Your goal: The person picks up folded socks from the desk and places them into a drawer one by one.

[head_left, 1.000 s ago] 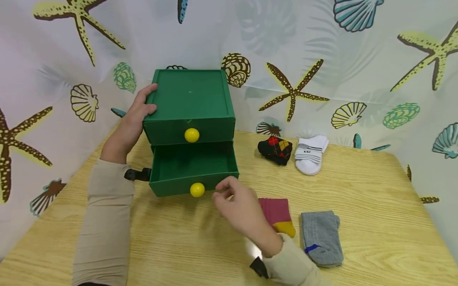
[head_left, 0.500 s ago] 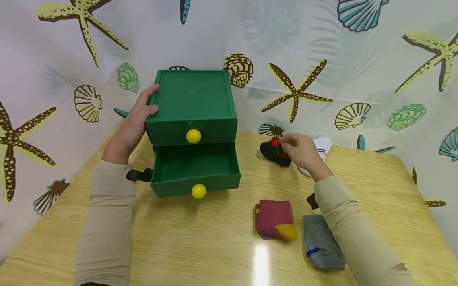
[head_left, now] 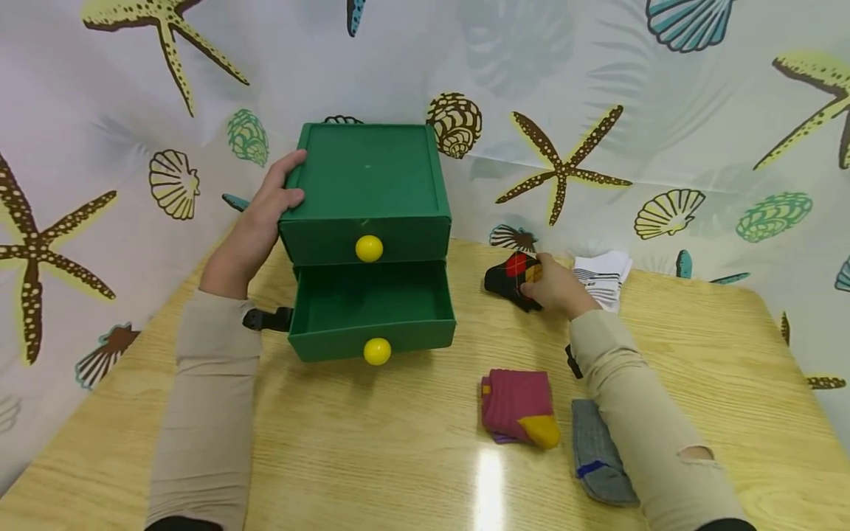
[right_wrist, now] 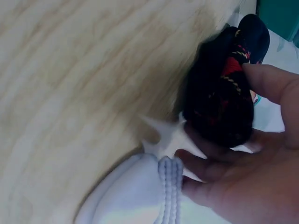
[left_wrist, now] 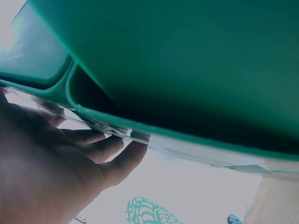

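Note:
My left hand rests against the left side of a green two-drawer box, thumb and one fingertip over its top edge. In the left wrist view its fingers lie nearly straight along the wall. The lower drawer is pulled out, with bare floor showing; the upper one is closed. Back right on the table, my right hand pinches a folded black argyle sock between thumb and fingers. The right wrist view shows the sock with my thumb on one side and fingers on the other.
A folded white sock lies just right of my right hand. Nearer are a maroon sock with a mustard patch and a grey sock, partly under my right sleeve. A patterned curtain hangs behind the wooden table.
My right hand has gone from beside the lower drawer's front to the back right and taken hold of the black argyle sock. The left hand stays on the box.

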The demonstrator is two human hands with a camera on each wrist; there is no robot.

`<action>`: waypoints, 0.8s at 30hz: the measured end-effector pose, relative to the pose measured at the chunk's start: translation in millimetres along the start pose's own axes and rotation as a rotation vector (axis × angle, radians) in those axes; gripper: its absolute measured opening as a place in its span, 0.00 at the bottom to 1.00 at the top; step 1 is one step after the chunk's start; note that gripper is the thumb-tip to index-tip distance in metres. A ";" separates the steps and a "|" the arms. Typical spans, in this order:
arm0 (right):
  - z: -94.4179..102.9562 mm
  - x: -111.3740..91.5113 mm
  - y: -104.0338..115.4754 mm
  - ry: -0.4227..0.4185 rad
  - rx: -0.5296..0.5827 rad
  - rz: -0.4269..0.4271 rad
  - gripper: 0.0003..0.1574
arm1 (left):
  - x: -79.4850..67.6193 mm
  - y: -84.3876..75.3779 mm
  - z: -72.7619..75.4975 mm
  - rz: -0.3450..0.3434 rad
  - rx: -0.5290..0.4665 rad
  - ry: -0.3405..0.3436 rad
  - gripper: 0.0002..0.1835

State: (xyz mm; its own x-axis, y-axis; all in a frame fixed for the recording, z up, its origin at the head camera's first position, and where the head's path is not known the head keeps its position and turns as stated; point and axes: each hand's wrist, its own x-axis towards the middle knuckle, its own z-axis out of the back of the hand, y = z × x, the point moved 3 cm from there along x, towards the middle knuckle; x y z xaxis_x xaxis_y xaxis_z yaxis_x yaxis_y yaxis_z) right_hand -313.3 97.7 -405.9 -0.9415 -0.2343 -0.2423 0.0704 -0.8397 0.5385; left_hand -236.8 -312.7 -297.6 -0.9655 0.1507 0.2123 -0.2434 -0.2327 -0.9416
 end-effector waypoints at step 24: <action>21.8 -53.1 39.1 -0.192 0.619 0.315 0.17 | 0.5 0.5 -0.3 0.006 0.007 0.002 0.34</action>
State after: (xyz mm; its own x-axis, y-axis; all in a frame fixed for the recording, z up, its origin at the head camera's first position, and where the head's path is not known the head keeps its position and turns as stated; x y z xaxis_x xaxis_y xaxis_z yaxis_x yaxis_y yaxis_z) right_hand -267.8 88.1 -354.3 -0.9525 -0.2816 0.1158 0.2024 -0.3015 0.9317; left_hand -237.3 -312.4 -298.0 -0.9667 0.1513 0.2066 -0.2387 -0.2404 -0.9409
